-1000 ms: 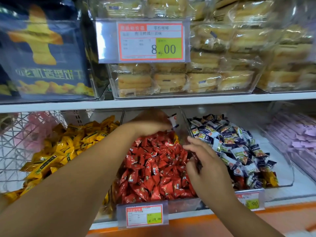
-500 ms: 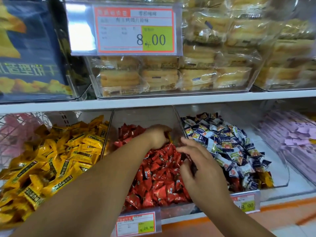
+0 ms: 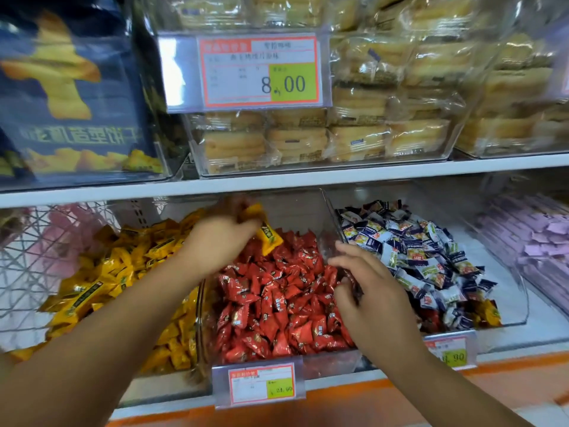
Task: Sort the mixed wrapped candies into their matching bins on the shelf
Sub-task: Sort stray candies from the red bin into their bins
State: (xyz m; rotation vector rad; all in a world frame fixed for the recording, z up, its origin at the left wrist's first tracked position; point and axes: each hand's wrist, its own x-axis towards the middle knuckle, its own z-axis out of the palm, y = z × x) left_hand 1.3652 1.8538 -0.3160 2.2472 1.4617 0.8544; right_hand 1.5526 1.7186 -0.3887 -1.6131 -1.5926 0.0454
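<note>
Half a second ago the left hand (image 3: 221, 241) was dug knuckle-deep into the back of the red candies (image 3: 277, 303). Now it has lifted clear of them and swung a little left, bringing a yellow candy (image 3: 270, 238) up with it.

That candy sticks out from the hand's right side, pinched at its upper end by the curled fingers, with most of the wrapper hanging free. Its long axis runs on a slant from upper left to lower right, and the free end points down toward the red pile, just above it. A second yellow wrapper (image 3: 254, 211) shows above the same fingers, blurred, so how it is held cannot be told. The hand hovers over the back left corner of the red bin, next to the bin of yellow candies (image 3: 107, 272).

The right hand (image 3: 369, 291) has stayed where it was. It sits at the clear divider wall (image 3: 331, 217) between the red candies and the blue-and-white candies (image 3: 431, 257), with bent fingers on the wall's top edge and the thumb on the red side.

A price tag (image 3: 261, 385) reading 24.90 is clipped below the red bin. Purple packets (image 3: 538, 241) lie far right and a wire basket (image 3: 30, 257) stands far left. On the shelf (image 3: 308, 180) above are wrapped cakes (image 3: 308, 143) behind an 8.00 label (image 3: 261, 70).
</note>
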